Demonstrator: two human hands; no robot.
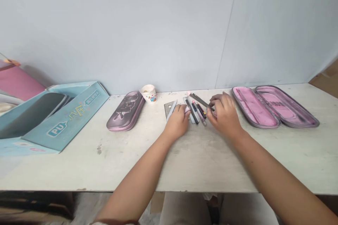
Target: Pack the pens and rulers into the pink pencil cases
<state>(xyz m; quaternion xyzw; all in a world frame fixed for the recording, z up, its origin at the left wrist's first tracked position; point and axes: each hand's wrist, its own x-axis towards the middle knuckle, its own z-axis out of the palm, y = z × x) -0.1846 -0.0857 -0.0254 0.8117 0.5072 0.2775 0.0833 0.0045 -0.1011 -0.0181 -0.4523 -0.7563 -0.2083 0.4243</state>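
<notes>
Several pens and pencils (195,111) lie in a loose bunch on the table between my hands. My left hand (178,121) is closed in a pinch on a small pale lilac thing (187,109) whose kind I cannot make out. Beneath and beside its fingers are a grey stencil-like plate (168,107), a pale flat strip (172,108) and a clear ruler (192,117). At the right of the bunch, the curled fingers of my right hand (225,114) close around the end of a dark pen (202,102); its tip is hidden there.
An open pencil case (269,125) with pink lining lies at the right. Left of my hands are a closed dark case (126,112) and a paper cup (148,95). A light-blue box (71,121) holding dark cases stands far left, near a pink object (19,79). A wall (169,31) rises behind.
</notes>
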